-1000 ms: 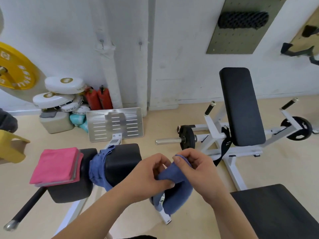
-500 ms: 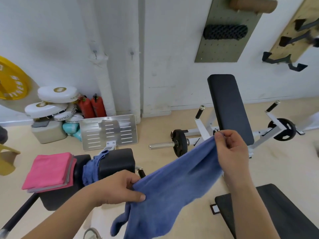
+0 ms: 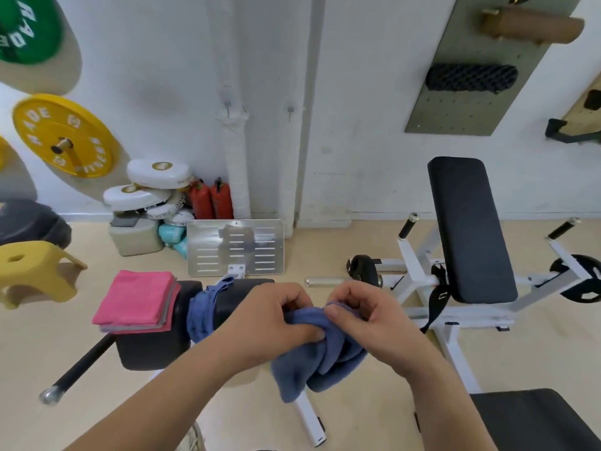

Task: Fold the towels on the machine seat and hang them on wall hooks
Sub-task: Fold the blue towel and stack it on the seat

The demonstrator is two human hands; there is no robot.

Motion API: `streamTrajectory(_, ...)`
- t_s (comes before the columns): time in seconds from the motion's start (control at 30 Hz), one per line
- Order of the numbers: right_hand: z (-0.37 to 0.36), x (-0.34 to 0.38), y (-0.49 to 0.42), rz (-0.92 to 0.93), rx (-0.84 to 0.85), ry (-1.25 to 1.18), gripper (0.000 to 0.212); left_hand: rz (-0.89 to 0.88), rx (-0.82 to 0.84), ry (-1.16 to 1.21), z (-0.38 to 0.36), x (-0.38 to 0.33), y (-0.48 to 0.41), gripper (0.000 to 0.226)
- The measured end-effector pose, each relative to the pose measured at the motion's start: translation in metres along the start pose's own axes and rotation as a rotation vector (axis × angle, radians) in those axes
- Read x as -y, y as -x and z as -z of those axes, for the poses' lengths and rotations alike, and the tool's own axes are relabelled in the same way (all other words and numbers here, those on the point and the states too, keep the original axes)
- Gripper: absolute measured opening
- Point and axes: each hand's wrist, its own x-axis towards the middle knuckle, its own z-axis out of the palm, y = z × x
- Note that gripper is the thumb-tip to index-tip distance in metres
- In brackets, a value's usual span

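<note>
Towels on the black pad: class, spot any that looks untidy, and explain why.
A blue cloth hangs bunched, unfolded, over the black pad beside the neatly folded pink stack. The left hand and right hand grip a crumpled blue towel.

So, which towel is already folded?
The pink towel, a neat square on the pad. The draped towel sags between pads; the held towel is bunched in left hand and right hand.

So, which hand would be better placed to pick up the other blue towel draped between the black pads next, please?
Probably the left hand: it grips the held towel right beside the draped blue towel on the black pads. The right hand is farther off, with the left one between.
</note>
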Motion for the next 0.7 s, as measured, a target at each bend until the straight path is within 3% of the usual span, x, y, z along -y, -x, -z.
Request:
streamTrajectory(0.17, -0.001, -0.006, -0.012, 0.012, -0.180, 0.132, 0.016, 0.091, 0.147, -0.167, 0.017, 0.026, 0.011, 0.026)
streamTrajectory(0.4, 0.022, -0.059, -0.018, -0.152, -0.559, 0.374, 0.011, 0.239, 0.175, -0.259, 0.052, 0.052, 0.027, 0.026)
streamTrajectory(0.6, 0.032, -0.080, -0.013, -0.309, -0.723, 0.310, 0.008, 0.379, 0.159, -0.110, 0.069, 0.072, 0.042, 0.028)
streamTrajectory(0.7, 0.025, -0.082, -0.012, -0.308, -0.784, 0.231, 0.009, 0.433, 0.075, -0.064, 0.069, 0.070, 0.048, 0.041)
